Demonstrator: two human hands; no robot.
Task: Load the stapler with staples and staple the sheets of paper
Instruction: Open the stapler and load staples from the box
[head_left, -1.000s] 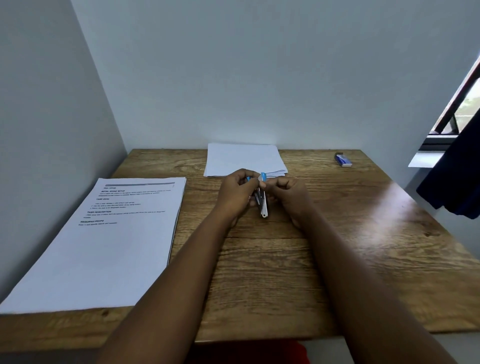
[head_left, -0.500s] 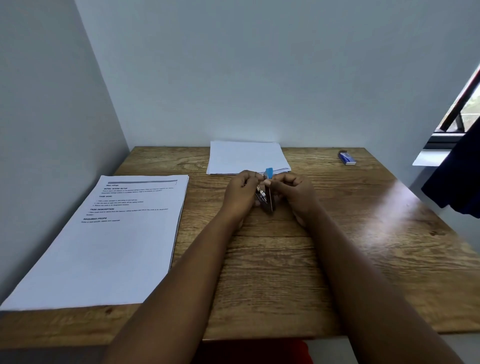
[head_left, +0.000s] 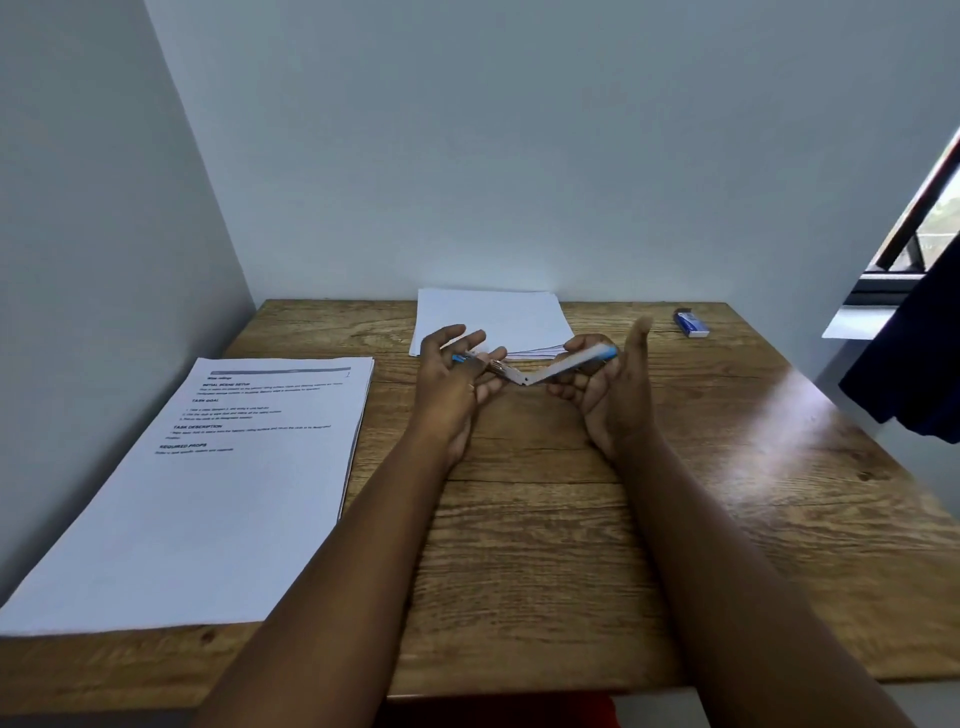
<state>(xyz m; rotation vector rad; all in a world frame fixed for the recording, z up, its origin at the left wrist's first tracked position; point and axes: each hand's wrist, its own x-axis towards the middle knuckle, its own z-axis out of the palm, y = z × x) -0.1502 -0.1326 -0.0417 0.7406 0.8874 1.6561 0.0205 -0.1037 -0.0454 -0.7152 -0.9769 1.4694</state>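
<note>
A small metal stapler (head_left: 540, 368) with blue ends is swung wide open into a shallow V above the middle of the wooden table (head_left: 545, 519). My left hand (head_left: 452, 379) grips its left half, with several fingers spread. My right hand (head_left: 613, 384) holds the right half, the top arm with the blue tip, thumb raised. Just behind my hands lies a stack of blank white sheets (head_left: 488, 317) against the back wall. A small blue staple box (head_left: 691, 323) sits at the back right of the table.
A thick stack of printed pages (head_left: 208, 483) covers the table's left side up to the left wall. Walls close the table at the back and left. A dark cloth (head_left: 914, 364) hangs by a window at the right.
The stapler was held folded and upright between both hands; now my hands have drawn apart sideways and the stapler is hinged open flat between them.
</note>
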